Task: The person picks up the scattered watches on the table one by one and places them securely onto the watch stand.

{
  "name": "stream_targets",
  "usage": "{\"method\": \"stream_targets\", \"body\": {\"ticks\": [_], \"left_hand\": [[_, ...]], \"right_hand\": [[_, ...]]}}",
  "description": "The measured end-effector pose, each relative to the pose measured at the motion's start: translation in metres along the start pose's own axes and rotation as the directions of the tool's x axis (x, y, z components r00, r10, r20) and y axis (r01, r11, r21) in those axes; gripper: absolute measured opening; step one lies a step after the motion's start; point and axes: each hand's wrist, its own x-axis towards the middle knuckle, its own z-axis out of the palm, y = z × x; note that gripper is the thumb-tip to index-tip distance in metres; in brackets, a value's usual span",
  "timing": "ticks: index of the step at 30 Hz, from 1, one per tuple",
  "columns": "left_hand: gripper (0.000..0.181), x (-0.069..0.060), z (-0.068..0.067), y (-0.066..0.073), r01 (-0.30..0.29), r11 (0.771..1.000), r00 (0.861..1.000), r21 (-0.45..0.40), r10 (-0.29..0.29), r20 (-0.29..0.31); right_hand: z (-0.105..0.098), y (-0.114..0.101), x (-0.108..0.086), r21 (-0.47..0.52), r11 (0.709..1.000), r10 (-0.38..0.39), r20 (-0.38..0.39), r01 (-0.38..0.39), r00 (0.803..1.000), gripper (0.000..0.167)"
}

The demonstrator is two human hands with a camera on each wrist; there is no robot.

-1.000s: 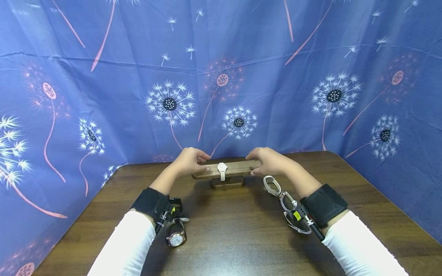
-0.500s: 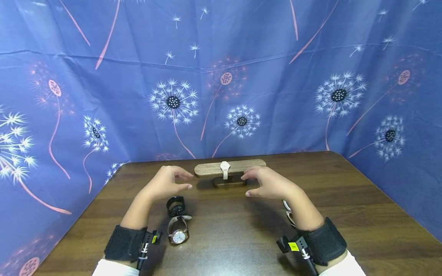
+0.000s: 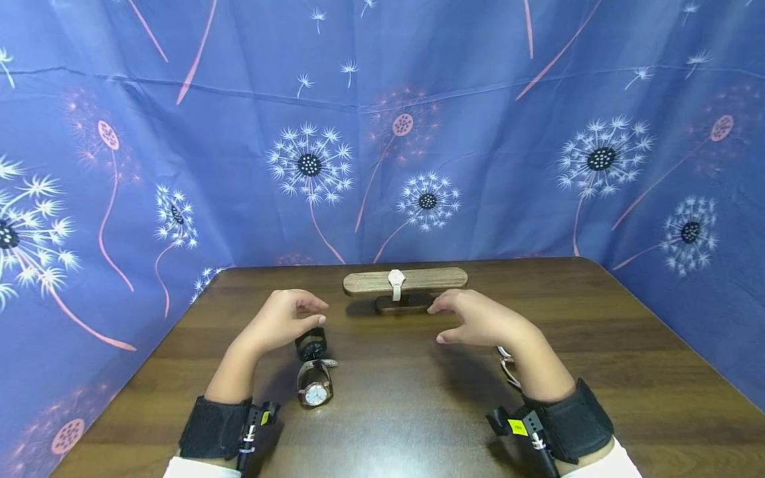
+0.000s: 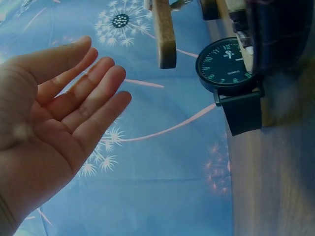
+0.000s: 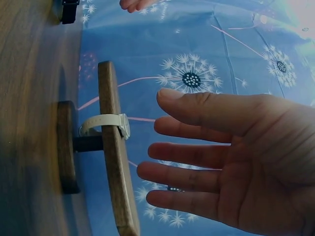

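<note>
In the head view, hovering over the table [image 3: 382,378] with left hand [image 3: 281,322] and right hand [image 3: 487,320], gripping nothing with either, with fingers relaxed and slightly bent. Can see, beyond and between them, a white watch [image 3: 396,279] fastened around the bar of a wooden stand [image 3: 436,279], before a blue cloth [image 3: 496,166]. Just beside the left hand, can see a black watch [image 3: 312,346], with a brown watch [image 3: 315,394] nearer the camera. Can see other watches [image 3: 508,366] only partly, behind the right forearm.

In the left wrist view, can see palm and loosely extended fingers [image 4: 98,105], apart from the black watch.

In the right wrist view, can see spread fingers [image 5: 184,177], near the stand but apart from it.
</note>
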Motion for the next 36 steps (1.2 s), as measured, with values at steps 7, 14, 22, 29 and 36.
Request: {"method": "stream_targets", "body": {"ticks": [7, 14, 22, 29, 36], "left_hand": [[0.017, -0.001, -0.004, -0.008, 0.060, 0.997, 0.995, 0.047, -0.063, 0.083], [0.018, -0.002, -0.001, -0.019, 0.145, 0.989, 0.965, 0.018, -0.145, 0.216], [0.011, -0.003, 0.013, -0.025, 0.149, 0.984, 0.936, 0.096, -0.172, 0.306], [0.007, -0.002, 0.016, -0.025, 0.121, 0.986, 0.948, 0.113, -0.148, 0.280], [0.007, -0.001, 0.015, -0.026, 0.073, 0.993, 0.984, 0.094, -0.087, 0.156]], "right_hand": [[0.002, 0.004, 0.002, 0.015, 1.000, -0.007, 0.014, 0.006, 1.000, 0.038], [0.003, 0.006, 0.003, -0.014, 1.000, 0.023, 0.033, -0.023, 0.999, 0.040], [0.005, 0.006, 0.004, 0.000, 0.999, 0.039, 0.057, -0.039, 0.998, 0.040], [0.005, 0.005, 0.003, -0.008, 0.998, 0.065, 0.083, -0.065, 0.994, 0.043], [0.009, 0.003, 0.003, 0.026, 0.999, 0.038, 0.090, -0.040, 0.995, 0.044]]}}
